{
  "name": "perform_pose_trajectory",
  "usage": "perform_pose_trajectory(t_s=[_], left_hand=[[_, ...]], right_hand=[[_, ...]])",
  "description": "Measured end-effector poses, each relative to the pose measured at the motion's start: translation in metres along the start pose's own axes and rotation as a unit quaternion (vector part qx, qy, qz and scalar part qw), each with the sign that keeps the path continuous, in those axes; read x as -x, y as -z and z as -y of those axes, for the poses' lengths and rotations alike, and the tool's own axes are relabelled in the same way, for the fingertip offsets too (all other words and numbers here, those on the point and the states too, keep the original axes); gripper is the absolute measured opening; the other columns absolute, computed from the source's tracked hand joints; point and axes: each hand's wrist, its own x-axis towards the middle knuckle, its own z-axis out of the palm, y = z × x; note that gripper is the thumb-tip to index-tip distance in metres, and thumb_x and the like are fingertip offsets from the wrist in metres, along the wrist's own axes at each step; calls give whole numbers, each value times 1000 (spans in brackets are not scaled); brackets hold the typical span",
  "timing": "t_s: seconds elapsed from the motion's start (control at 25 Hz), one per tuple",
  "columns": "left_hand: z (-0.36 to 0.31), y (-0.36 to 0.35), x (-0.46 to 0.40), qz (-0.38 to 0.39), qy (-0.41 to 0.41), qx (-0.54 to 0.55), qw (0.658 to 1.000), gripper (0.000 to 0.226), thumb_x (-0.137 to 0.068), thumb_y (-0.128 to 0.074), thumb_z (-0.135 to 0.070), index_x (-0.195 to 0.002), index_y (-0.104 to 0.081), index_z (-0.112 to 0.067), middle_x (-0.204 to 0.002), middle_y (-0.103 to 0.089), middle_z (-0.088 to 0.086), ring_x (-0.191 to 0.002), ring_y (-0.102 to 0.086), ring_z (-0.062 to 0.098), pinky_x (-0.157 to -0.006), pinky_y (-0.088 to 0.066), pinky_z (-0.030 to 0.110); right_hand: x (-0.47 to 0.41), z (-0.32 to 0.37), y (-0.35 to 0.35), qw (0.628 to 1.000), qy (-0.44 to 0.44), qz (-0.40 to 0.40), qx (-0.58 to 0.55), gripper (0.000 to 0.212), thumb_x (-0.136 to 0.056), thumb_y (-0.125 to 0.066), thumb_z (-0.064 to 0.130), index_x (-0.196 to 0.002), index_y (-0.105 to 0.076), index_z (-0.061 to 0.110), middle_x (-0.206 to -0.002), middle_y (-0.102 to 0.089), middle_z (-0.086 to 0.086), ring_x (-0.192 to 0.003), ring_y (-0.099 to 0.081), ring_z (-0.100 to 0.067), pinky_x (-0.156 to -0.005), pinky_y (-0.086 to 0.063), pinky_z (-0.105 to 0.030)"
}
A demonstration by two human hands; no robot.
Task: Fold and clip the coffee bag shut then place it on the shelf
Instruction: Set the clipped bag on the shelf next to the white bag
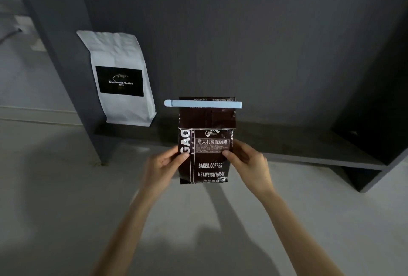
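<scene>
I hold a dark brown coffee bag (207,125) upright in front of the low dark shelf (287,143). Its top is folded over, and a long light-blue clip (202,104) is clamped across the fold. My left hand (164,162) grips the bag's left edge with the thumb on the front. My right hand (248,157) grips the right edge the same way. The bag's bottom hangs above the pale floor, just in front of the shelf board's front edge.
A white coffee bag (120,77) with a black label stands on the shelf board at the left, leaning on the back panel. A dark upright post (66,55) bounds the shelf on the left. The shelf's right side panel (375,132) closes it at the right.
</scene>
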Motion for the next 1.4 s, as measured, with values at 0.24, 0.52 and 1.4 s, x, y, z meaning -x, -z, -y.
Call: perform_pose_trajectory(t_s=[0.24,0.52,1.4], left_hand=[[-15,33,-76,-30,-67,-46,996,34,-82,-58,-13,-116,-56,-10,-104,-68,-3,-87,-61,-11,-76,-48,5],[-11,47,-148,-93,-63,-23,993,36,-85,-54,-11,-121,-52,-6,-104,-58,-6,-74,-59,-19,-61,-45,-1],[49,26,-150,-158,-24,-99,982,28,-90,-47,-22,-113,-55,-9,-108,-65,13,-95,-61,20,-82,-54,35]], right_hand=[[-74,38,-27,998,53,-14,29,33,-80,-62,27,-111,-59,15,-99,-69,3,-89,-61,-4,-81,-49,-14],[-136,46,-63,997,66,-29,4,40,-81,-60,28,-118,-54,13,-113,-67,-7,-98,-62,-10,-85,-50,-23],[-135,7,-92,997,-2,16,82,46,-87,-48,35,-131,-37,25,-118,-65,-10,-106,-61,-25,-88,-52,-48]])
